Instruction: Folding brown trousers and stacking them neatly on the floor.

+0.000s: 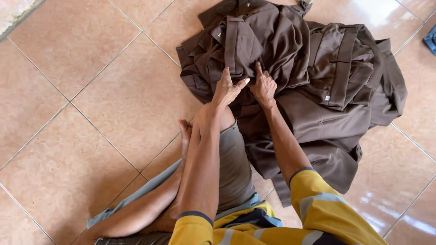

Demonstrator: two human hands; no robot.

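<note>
A pile of dark brown garments (313, 68) lies on the tiled floor in front of me. My left hand (228, 87) reaches to the pile's near edge with fingers spread, touching the brown cloth. My right hand (263, 86) rests beside it on the same pile, fingers pressed into the fabric. Whether either hand pinches the cloth I cannot tell. My arms wear yellow striped sleeves (318, 206). My bent leg in grey shorts (234, 163) lies under my left arm.
Glossy beige floor tiles (91, 104) surround the pile. A blue object (430, 40) shows at the right edge. A strip of rougher grey surface (11, 13) is at the top left corner.
</note>
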